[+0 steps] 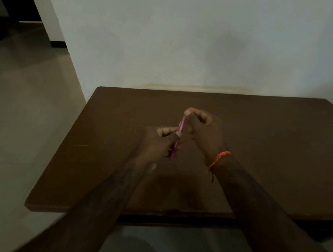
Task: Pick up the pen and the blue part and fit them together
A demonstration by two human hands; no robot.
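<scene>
Pink pen above the brown table; left hand grip around its lower barrel; right hand grip pinching its top

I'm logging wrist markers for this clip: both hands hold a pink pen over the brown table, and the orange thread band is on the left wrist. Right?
Not quite. In the head view the orange thread band is on the right wrist. The rest stands: the left hand and right hand hold the pink pen over the brown table.
</scene>
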